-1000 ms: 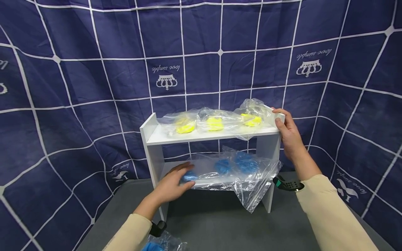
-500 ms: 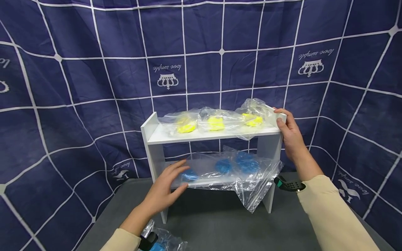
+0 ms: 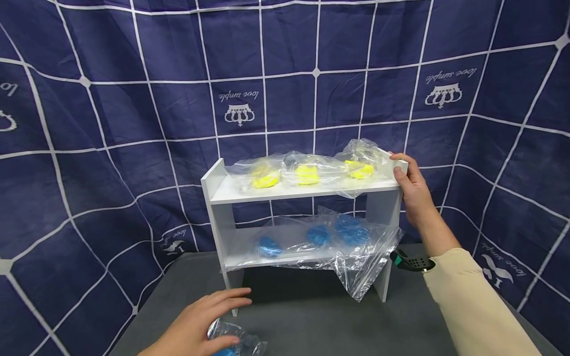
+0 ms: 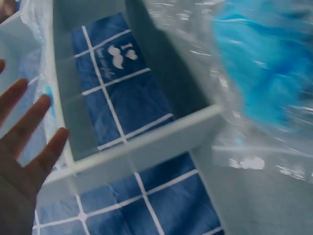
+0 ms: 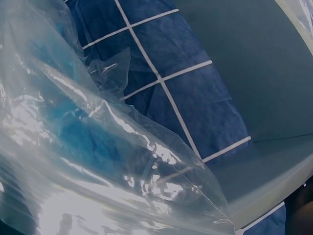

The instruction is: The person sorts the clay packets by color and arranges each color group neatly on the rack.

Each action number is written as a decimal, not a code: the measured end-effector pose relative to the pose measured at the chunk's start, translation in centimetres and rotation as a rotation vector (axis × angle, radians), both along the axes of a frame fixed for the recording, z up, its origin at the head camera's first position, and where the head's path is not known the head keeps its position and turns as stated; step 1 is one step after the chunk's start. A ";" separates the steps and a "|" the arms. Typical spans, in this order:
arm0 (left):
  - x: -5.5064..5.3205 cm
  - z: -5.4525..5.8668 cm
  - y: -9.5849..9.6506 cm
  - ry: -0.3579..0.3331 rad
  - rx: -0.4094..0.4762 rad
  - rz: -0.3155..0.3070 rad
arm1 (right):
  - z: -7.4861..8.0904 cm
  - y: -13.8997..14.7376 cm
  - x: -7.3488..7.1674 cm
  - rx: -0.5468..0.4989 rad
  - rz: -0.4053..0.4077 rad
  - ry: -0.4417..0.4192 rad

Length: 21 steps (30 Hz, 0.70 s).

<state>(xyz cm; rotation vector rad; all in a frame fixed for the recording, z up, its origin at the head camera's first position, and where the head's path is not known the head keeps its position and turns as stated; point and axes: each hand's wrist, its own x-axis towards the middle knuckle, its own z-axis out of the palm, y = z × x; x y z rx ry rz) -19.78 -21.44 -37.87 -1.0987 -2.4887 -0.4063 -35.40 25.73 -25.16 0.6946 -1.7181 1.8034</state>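
My right hand (image 3: 414, 190) grips the top of the right side panel of a small white two-tier shelf (image 3: 303, 195), thumb in front. My left hand (image 3: 202, 321) is low at the front left, fingers spread, holding nothing. Beside its thumb a clear plastic bag (image 3: 249, 341) with something blue inside lies on the grey tabletop; the left wrist view shows that blue content (image 4: 264, 63) large. Blue lumps in clear zip bags (image 3: 269, 247) lie along the lower tier, and one bag's zip end (image 3: 358, 277) hangs over its front edge. Yellow lumps in clear bags (image 3: 307, 174) line the upper tier.
A dark blue cloth with white grid lines (image 3: 285, 74) hangs behind and at both sides. The grey tabletop (image 3: 307, 316) runs under and in front of the shelf. The shelf's left leg (image 3: 232, 291) stands just behind my left hand.
My left hand has drawn back from the blue bag at the lower tier's left end, down and left to the bag on the tabletop. The right hand keeps its grip on the panel.
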 end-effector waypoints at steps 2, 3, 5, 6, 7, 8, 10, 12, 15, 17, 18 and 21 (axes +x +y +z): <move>0.1 -0.7 -0.7 -0.091 -0.043 0.022 | 0.0 0.1 0.0 0.003 0.005 0.003; 0.0 -1.1 -1.1 -0.141 -0.064 0.024 | 0.0 0.1 0.0 0.006 0.006 0.002; -0.3 -2.3 -2.0 -0.268 -0.094 0.018 | 0.0 0.2 0.1 0.008 0.011 0.000; -0.6 -3.1 -2.3 -0.332 -0.108 0.010 | 0.0 0.2 0.1 0.011 0.011 -0.003; -0.9 -3.9 -2.7 -0.397 -0.122 0.008 | 0.0 0.2 0.2 0.014 0.008 -0.006; -1.2 -4.8 -3.0 -0.438 -0.132 0.009 | 0.0 0.2 0.2 0.014 0.005 -0.009; -1.7 -6.9 -3.5 -0.474 -0.143 0.031 | 0.0 0.2 0.3 0.015 0.000 -0.016; -1.9 -9.0 -3.8 -0.402 -0.154 0.065 | 0.0 0.2 0.3 0.021 0.002 -0.020; -2.0 -11.8 -4.3 -0.188 -0.140 0.110 | 0.0 0.2 0.3 0.028 0.009 -0.025; -2.1 -13.0 -4.6 -0.085 -0.123 0.104 | 0.0 0.3 0.3 0.030 0.011 -0.029; -2.2 -13.5 -4.7 -0.051 -0.114 0.099 | 0.1 0.3 0.4 0.030 0.010 -0.033; -2.5 -14.2 -5.1 -0.018 -0.115 0.103 | 0.1 0.2 0.3 0.033 0.008 -0.033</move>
